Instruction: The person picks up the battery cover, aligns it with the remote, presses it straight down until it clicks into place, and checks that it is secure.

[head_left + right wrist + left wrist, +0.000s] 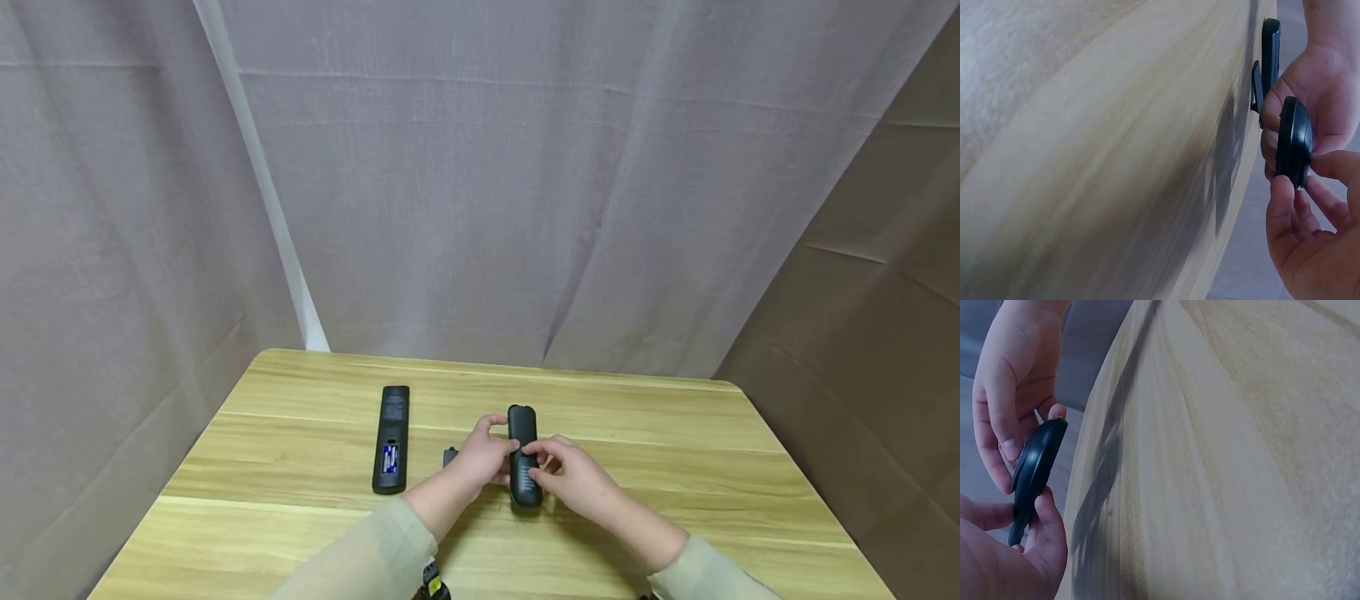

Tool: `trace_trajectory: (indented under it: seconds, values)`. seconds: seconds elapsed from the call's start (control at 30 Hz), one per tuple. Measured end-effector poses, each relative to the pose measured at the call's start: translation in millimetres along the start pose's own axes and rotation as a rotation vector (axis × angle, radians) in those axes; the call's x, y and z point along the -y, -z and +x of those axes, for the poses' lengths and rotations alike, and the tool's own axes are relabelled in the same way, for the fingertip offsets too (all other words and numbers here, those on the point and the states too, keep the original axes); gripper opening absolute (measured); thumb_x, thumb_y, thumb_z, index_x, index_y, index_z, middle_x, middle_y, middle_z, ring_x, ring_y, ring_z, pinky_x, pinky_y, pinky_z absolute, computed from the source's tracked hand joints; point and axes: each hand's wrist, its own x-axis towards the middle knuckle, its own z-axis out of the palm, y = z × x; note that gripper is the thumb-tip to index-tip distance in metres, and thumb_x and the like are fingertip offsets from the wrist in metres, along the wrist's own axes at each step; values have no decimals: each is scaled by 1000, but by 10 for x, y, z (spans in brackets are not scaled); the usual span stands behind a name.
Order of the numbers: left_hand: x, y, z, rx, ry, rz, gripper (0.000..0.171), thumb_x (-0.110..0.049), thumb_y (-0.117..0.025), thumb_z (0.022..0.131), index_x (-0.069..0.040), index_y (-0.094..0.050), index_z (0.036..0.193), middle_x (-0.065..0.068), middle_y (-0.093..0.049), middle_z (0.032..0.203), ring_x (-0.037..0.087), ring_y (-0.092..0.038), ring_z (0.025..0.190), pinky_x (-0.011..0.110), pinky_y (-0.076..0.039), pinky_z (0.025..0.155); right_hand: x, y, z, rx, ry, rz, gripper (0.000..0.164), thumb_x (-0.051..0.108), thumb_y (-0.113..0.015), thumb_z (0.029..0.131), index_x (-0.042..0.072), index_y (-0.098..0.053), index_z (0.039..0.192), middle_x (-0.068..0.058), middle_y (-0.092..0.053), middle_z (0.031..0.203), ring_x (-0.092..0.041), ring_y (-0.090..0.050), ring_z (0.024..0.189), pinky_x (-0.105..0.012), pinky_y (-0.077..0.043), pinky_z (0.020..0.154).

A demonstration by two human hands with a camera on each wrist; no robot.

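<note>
Basically, blk remote point(522, 479) pts fwd lengthwise, w/ L fingers point(1049, 526) & R fingers point(1282, 205) pinching it.

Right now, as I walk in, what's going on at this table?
A person's left grip and right grip both hold a black, rounded plastic remote. To its left, a longer black plastic remote lies on the pale wood-grain table, its compartment open, showing blue batteries. A small dark piece lies between them, partly hidden.
</note>
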Motion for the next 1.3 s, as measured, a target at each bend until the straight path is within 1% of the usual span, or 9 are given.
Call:
trace_trajectory:
  seconds: [0.37, 0.47, 0.57, 0.67, 0.83, 0.97, 1.1, 1.3]
  values:
    - [1, -17, 16, -11, 3, -8, 49, -11, -61, 96, -13, -42, 141, 12, -63, 99, 21, -64, 70, 27, -54, 53, -27, -17, 5, -25, 12, 1, 25, 7, -73, 88, 9, -68, 113, -1, -56, 96, -14, -57, 79, -24, -50, 67]
    - [-3, -19, 22, -18, 1, -4, 49, -11, -61, 96, -12, -41, 142, 12, -63, 99, 20, -63, 68, 26, -53, 52, -29, -25, 13, -35, -2, 12, 26, 6, -72, 88, 8, -67, 114, -3, -56, 97, -14, -58, 79, -24, -50, 67]
    - [-11, -21, 24, -23, 8, -7, 50, -12, -60, 97, -13, -41, 142, 12, -63, 100, 19, -63, 68, 25, -52, 52, -15, -33, 21, -51, -42, 39, 29, 5, -72, 88, 8, -65, 116, -7, -56, 100, -14, -58, 79, -25, -50, 65]
    - [-20, -19, 17, -23, 2, -14, 50, -12, -60, 97, -13, -40, 143, 12, -64, 102, 20, -63, 69, 25, -52, 51, -2, -44, 34, -75, -100, 73, 34, 4, -72, 88, 7, -62, 120, -9, -54, 102, -15, -57, 78, -25, -49, 62]
    - [-39, -21, -5, -18, 0, -20, 49, -12, -60, 97, -13, -40, 143, 12, -64, 101, 21, -64, 69, 26, -52, 52, 6, -58, 63, -114, -184, 138, 46, 6, -71, 89, 3, -54, 132, -9, -53, 104, -16, -55, 74, -28, -48, 54]
    - [-40, -26, -17, -13, -6, -25, 49, -11, -59, 97, -13, -40, 142, 11, -64, 99, 20, -64, 69, 27, -53, 53, 9, -68, 78, -119, -225, 213, 54, 6, -69, 91, 0, -46, 139, -12, -52, 108, -19, -56, 70, -35, -52, 49]
    - [-19, -29, -12, -12, -13, -34, 48, -11, -59, 96, -13, -41, 141, 11, -64, 98, 20, -64, 69, 26, -52, 52, 11, -72, 79, -114, -262, 279, 57, 9, -68, 92, 0, -43, 142, -13, -51, 109, -21, -56, 70, -42, -54, 47]
    - [-11, -15, -32, 10, -21, -42, 49, -12, -59, 97, -13, -40, 142, 12, -63, 100, 20, -64, 69, 26, -52, 52, -21, -99, 86, -116, -294, 317, 58, 11, -65, 93, 2, -40, 144, -14, -51, 108, -24, -59, 71, -42, -55, 46]
